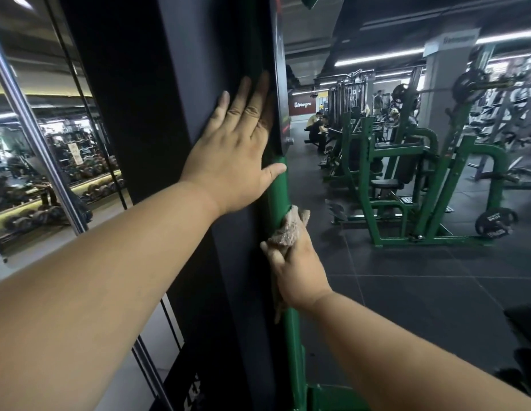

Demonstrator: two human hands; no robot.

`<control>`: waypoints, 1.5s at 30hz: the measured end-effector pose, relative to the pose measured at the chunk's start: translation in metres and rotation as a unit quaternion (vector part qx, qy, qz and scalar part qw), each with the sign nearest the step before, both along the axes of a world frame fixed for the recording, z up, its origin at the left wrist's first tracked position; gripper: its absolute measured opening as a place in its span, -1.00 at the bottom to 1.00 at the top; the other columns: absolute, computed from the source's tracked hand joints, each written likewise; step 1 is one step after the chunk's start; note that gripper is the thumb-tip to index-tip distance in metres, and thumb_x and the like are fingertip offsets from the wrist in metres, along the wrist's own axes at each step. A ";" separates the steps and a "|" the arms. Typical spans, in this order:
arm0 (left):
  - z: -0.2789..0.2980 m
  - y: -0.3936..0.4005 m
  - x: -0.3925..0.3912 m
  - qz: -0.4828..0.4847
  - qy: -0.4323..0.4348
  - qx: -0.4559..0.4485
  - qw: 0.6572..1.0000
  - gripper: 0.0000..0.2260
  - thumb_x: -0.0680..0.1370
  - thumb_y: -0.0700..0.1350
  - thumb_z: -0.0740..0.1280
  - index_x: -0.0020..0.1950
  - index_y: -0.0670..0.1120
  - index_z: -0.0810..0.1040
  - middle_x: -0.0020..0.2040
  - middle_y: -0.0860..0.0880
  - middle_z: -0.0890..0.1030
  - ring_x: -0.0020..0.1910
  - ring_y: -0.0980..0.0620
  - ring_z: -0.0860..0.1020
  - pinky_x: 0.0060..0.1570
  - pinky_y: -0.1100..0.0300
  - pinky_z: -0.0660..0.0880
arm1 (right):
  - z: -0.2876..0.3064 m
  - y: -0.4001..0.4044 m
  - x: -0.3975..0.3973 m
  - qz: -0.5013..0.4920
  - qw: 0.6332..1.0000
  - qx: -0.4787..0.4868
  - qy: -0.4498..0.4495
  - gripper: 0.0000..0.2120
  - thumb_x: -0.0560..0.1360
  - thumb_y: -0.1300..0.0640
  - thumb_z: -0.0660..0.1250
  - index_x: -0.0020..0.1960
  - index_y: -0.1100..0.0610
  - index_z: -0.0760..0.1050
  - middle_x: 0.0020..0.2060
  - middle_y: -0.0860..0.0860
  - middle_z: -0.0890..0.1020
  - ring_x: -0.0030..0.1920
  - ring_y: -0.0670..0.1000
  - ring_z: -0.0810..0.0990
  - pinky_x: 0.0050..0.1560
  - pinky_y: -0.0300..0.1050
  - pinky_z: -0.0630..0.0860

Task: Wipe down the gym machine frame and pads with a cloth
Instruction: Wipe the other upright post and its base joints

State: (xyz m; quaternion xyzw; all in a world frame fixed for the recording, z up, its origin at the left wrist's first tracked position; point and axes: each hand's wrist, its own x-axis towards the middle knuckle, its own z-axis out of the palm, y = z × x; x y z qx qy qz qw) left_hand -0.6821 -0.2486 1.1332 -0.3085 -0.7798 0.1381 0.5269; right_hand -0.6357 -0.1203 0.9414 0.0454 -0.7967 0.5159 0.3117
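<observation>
The left hand (239,152) lay flat on the dark upright panel (175,114) of the gym machine, fingers straight and spread, the thumb stretched out across the top of the green frame post (277,188) that ran down the panel's right edge. It held nothing; by the look of it, it was there to brace the body and steady the reach while the other hand worked. The right hand (297,271) sat lower on the same post, fingers curled round a bunched, brownish cloth (288,229) and pressing it against the green paint. A wad of the cloth stood up above the knuckles and a tail of it hung down behind the wrist along the post. The forearm came up from the lower right corner of the view, wrist fairly straight, back of the hand toward the camera, which suited a stroke along the length of the post. The left arm reached in from the lower left, nearly straight. Judging from this, the wiping of the frame was under way on this post, with the stretch near the floor yet to be reached; no pads could be made out on this machine. Other green machines (406,179) stood well apart across the dark floor (406,292).
</observation>
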 end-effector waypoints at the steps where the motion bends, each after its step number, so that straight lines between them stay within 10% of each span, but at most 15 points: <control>1: -0.001 0.000 0.000 0.000 0.000 0.000 1.000 -0.11 0.60 0.38 0.17 0.68 -0.25 0.12 0.72 -0.21 -0.16 0.70 -0.23 -0.11 0.66 -0.18 -0.10 | -0.011 -0.001 0.004 -0.003 1.000 -0.001 -0.015 -0.14 0.56 -0.03 0.42 0.63 -0.36 -0.05 0.58 -0.44 0.03 0.30 -0.72 -0.08 0.43 -0.31 0.27; 6: -0.001 0.000 0.000 0.006 0.010 -0.001 1.000 -0.13 0.60 0.37 0.14 0.65 -0.28 0.19 0.71 -0.23 -0.14 0.70 -0.24 -0.10 0.66 -0.20 -0.08 | -0.076 -0.001 0.020 0.003 0.995 0.021 -0.100 -0.12 0.58 -0.12 0.41 0.61 -0.43 -0.16 0.56 -0.52 0.01 0.60 -0.22 0.13 0.50 -0.08 0.30; 10: -0.002 0.001 -0.003 0.006 0.021 0.004 1.000 -0.12 0.61 0.37 0.13 0.66 -0.29 0.14 0.71 -0.24 -0.14 0.69 -0.26 -0.10 0.66 -0.19 -0.07 | -0.037 0.002 0.003 0.021 0.999 0.006 -0.033 -0.22 0.65 -0.10 0.34 0.67 -0.27 -0.08 0.67 -0.29 -0.09 0.56 -0.39 -0.30 0.61 -0.26 0.00; 13: -0.003 0.001 -0.003 -0.008 0.024 0.006 1.000 -0.17 0.63 0.35 0.16 0.61 -0.31 0.24 0.71 -0.28 -0.09 0.69 -0.29 -0.06 0.66 -0.18 -0.02 | 0.024 0.001 -0.006 0.020 0.997 0.016 0.070 -0.37 0.66 0.02 0.33 0.60 -0.26 0.10 0.48 -0.58 -0.03 0.58 -0.38 -0.24 0.35 -0.64 -0.06; 16: -0.008 -0.002 -0.005 -0.059 0.029 0.018 0.998 -0.24 0.65 0.28 0.22 0.57 -0.32 0.31 0.68 -0.31 0.12 0.67 -0.31 0.09 0.63 -0.15 0.14 | 0.028 -0.002 -0.011 -0.011 0.998 0.001 0.065 -0.29 0.64 -0.04 0.35 0.68 -0.06 0.08 0.59 -0.33 0.05 0.40 -0.64 -0.14 0.24 -0.70 -0.05; 20: -0.020 -0.008 -0.011 -0.163 0.112 0.031 0.980 -0.60 0.65 0.12 0.35 0.19 -0.22 0.64 0.40 -0.24 0.58 0.49 -0.27 0.47 0.41 -0.05 0.45 | -0.038 0.004 -0.010 -0.018 0.999 0.038 -0.011 -0.12 0.58 -0.23 0.33 0.72 -0.11 -0.10 0.69 -0.19 -0.07 0.55 -0.43 -0.25 0.46 -0.41 0.07; 26: -0.021 -0.013 -0.011 -0.276 0.137 -0.079 0.948 -0.81 0.66 -0.03 0.38 0.06 -0.12 0.72 0.08 -0.08 0.71 0.02 -0.21 0.65 0.05 -0.08 0.58 | -0.085 0.010 -0.004 0.024 0.996 -0.011 -0.083 -0.22 0.67 -0.14 0.29 0.71 -0.04 -0.08 0.59 -0.32 -0.12 0.61 -0.29 -0.28 0.68 -0.04 -0.06; 30: -0.022 -0.013 -0.012 -0.275 0.120 -0.120 0.946 -0.82 0.67 -0.05 0.36 0.09 -0.10 0.71 0.11 -0.06 0.71 -0.01 -0.21 0.64 -0.02 -0.09 0.57 | -0.011 -0.001 -0.017 0.161 0.940 -0.293 -0.069 -0.31 0.64 -0.42 0.10 0.67 -0.13 0.17 0.65 -0.21 0.19 0.65 -0.19 0.10 0.66 0.04 0.13; 33: -0.021 -0.013 -0.012 -0.269 0.129 -0.129 0.946 -0.82 0.68 -0.05 0.34 0.07 -0.08 0.71 0.13 -0.04 0.70 0.03 -0.21 0.64 -0.03 -0.09 0.55 | 0.019 0.000 -0.017 0.166 0.916 -0.363 -0.030 -0.50 0.76 -0.17 -0.11 0.47 0.00 0.45 0.34 -0.09 0.63 0.37 -0.19 0.55 0.31 -0.33 0.47; 35: -0.022 -0.013 -0.013 -0.269 0.136 -0.138 0.943 -0.81 0.69 -0.07 0.32 0.03 -0.07 0.72 0.13 -0.03 0.71 0.04 -0.20 0.64 -0.03 -0.07 0.55 | 0.006 0.003 -0.018 0.100 0.937 -0.329 -0.053 -0.51 0.77 -0.16 -0.10 0.45 -0.05 0.50 0.15 -0.26 0.67 0.20 -0.34 0.60 0.13 -0.48 0.48; 39: -0.023 -0.011 -0.013 -0.275 0.139 -0.138 0.941 -0.79 0.70 -0.10 0.30 -0.01 -0.08 0.71 0.13 -0.01 0.72 0.03 -0.19 0.65 -0.06 -0.06 0.54 | -0.012 0.009 -0.021 0.020 0.957 -0.256 -0.137 -0.54 0.72 -0.29 -0.03 0.38 -0.24 0.56 0.16 -0.24 0.68 0.28 -0.13 0.59 0.48 -0.07 0.40; 45: -0.021 -0.010 -0.003 -0.253 0.106 -0.087 0.958 -0.80 0.67 -0.11 0.29 -0.10 -0.16 0.57 -0.10 -0.16 0.60 -0.16 -0.22 0.54 -0.15 -0.10 0.49 | 0.079 0.012 -0.021 0.004 0.995 -0.081 0.050 -0.52 0.76 -0.10 -0.05 0.64 -0.10 0.28 0.50 -0.02 0.48 0.48 -0.13 0.39 0.43 -0.36 0.26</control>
